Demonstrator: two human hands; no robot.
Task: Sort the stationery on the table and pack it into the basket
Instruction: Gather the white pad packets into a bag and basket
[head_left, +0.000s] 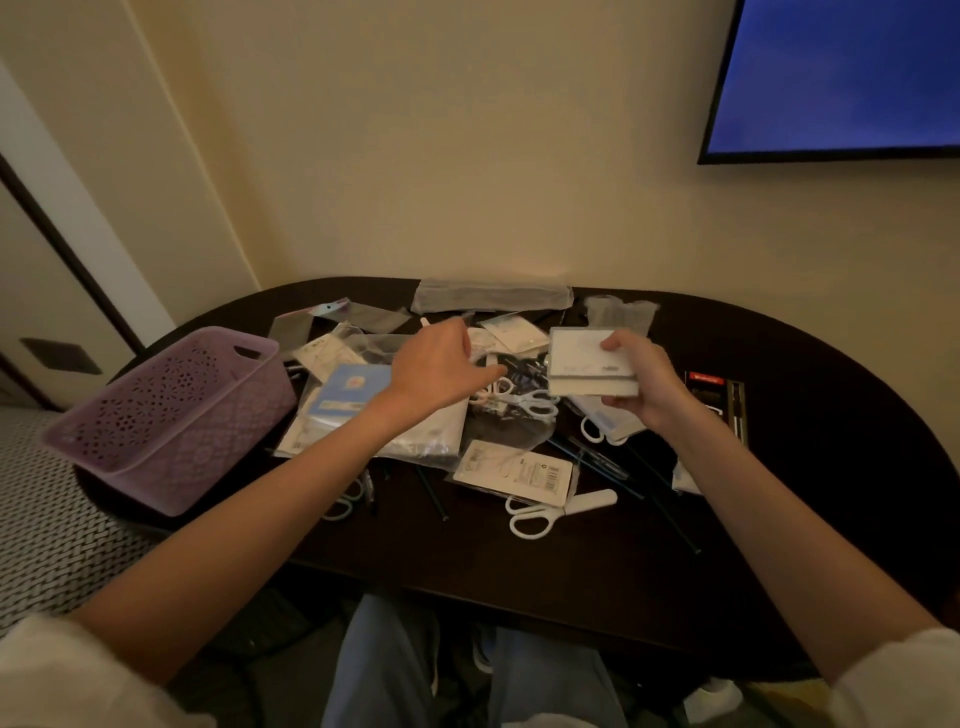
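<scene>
White scissors (550, 512) lie nearest, at 6 o'clock of the clutter, with bare dark table (519, 571) between them and the near edge; the right hand (647, 384) grips a small stack of white pads (589, 364), thumb on top, above the pile; the left hand (441, 369) hovers with loose fingers, holding nothing, over the plastic packets (363, 410); the purple basket (171, 415) sits at 9 o'clock, overhanging the table's left edge.
</scene>
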